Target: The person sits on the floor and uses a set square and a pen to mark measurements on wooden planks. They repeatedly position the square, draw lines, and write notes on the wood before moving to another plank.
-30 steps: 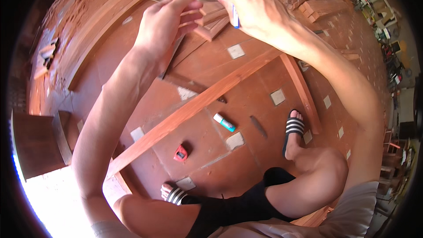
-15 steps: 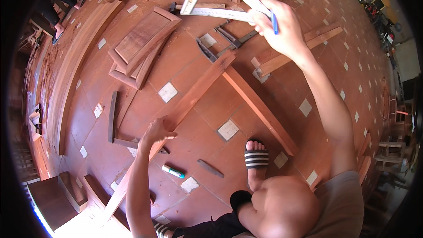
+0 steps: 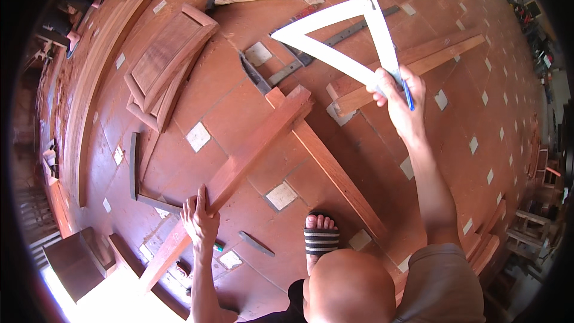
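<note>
While L hand [image 3: 201, 222] on wood beam [image 3: 254, 152] — R hand [image 3: 402, 100] w/ wht triangle [image 3: 335, 58]

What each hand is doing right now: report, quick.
Left hand: open, resting on the wooden beam.
Right hand: closed, holding the white triangular frame and a blue pen.

Grey-brown short sleeve [image 3: 443, 281]; black, white-striped sandal [image 3: 321, 241]

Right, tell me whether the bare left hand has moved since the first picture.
Yes, down the view: the bare left hand, seen beyond the long reddish-brown wooden beam a second ago, now overlaps it.
</note>
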A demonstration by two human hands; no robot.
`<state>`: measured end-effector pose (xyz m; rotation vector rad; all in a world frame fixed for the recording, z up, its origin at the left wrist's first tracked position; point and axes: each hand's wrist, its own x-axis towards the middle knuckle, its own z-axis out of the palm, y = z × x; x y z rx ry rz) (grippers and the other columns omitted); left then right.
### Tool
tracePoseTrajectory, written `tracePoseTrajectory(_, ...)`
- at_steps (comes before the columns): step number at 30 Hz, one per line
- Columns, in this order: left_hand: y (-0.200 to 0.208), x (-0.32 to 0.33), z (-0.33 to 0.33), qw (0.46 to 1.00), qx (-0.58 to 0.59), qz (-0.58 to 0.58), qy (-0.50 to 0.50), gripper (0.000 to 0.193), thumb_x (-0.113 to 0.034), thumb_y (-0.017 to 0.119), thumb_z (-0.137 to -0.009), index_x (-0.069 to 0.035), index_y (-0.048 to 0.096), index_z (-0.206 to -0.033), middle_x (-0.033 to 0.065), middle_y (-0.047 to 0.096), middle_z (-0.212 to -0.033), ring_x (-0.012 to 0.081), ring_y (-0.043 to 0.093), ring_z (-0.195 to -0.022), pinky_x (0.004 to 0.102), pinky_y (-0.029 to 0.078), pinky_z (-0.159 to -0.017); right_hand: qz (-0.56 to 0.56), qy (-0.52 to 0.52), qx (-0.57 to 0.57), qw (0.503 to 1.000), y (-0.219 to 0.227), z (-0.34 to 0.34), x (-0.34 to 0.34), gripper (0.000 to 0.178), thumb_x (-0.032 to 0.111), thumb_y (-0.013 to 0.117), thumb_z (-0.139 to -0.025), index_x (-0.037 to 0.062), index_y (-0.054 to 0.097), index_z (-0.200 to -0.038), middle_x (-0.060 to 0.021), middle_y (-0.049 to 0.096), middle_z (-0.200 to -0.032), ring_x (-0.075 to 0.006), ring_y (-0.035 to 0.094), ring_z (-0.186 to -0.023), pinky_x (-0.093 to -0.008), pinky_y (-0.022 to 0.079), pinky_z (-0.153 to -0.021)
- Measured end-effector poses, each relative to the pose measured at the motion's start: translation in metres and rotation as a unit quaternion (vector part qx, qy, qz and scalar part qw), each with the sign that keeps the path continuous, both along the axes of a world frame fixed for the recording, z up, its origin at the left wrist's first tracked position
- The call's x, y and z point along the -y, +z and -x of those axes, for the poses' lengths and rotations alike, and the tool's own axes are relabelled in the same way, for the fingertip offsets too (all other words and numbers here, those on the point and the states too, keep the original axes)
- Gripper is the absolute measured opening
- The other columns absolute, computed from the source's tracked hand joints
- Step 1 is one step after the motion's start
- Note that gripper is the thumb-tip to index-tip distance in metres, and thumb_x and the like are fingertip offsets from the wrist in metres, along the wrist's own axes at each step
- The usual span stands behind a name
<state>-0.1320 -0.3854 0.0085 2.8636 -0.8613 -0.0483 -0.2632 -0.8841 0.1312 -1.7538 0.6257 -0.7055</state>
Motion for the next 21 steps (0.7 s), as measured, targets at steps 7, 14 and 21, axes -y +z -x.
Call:
tracePoseTrajectory(7, 0.017, -0.011, -0.021, 0.911, -0.406, -0.039, -0.063, 0.089, -0.010, 0.083, -0.062, -0.009, 0.060, -0.149, 0.0234, 0.070, -0.119, 0.0432, 0.068, -0.113, 0.0472, 0.055, -0.101, -0.187, 0.012, -0.117, 0.975, -0.046, 0.051, -0.074, 0.035, 0.037, 0.071, -0.105, 0.0033, 0.071, -0.093, -0.0014, 0.069, -0.072, -0.0072, 0.066, -0.060, -0.0216, 0.050, -0.050)
tracePoseTrajectory(14, 0.050, 0.054, -0.050, 0.906, -0.410, 0.039, -0.094, 0.112, -0.024, 0.098, -0.071, -0.009, 0.038, -0.165, 0.0182, 0.064, -0.141, 0.0338, 0.062, -0.129, 0.0472, 0.051, -0.106, -0.190, 0.027, -0.233, 0.953, -0.082, 0.071, -0.164, 0.041, 0.033, 0.074, -0.101, -0.0016, 0.071, -0.081, -0.0107, 0.067, -0.059, -0.0161, 0.066, -0.049, -0.0340, 0.050, -0.046)
tracePoseTrajectory(21, 0.031, 0.195, -0.035, 0.859, -0.467, 0.174, -0.119, 0.060, -0.009, 0.081, -0.088, 0.001, 0.064, -0.145, 0.0163, 0.073, -0.117, 0.0196, 0.069, -0.105, 0.0325, 0.055, -0.090, -0.122, 0.069, -0.324, 0.936, -0.091, 0.078, -0.163, 0.037, 0.033, 0.075, -0.101, -0.0001, 0.068, -0.087, -0.0169, 0.067, -0.066, -0.0269, 0.068, -0.058, -0.0381, 0.052, -0.054)
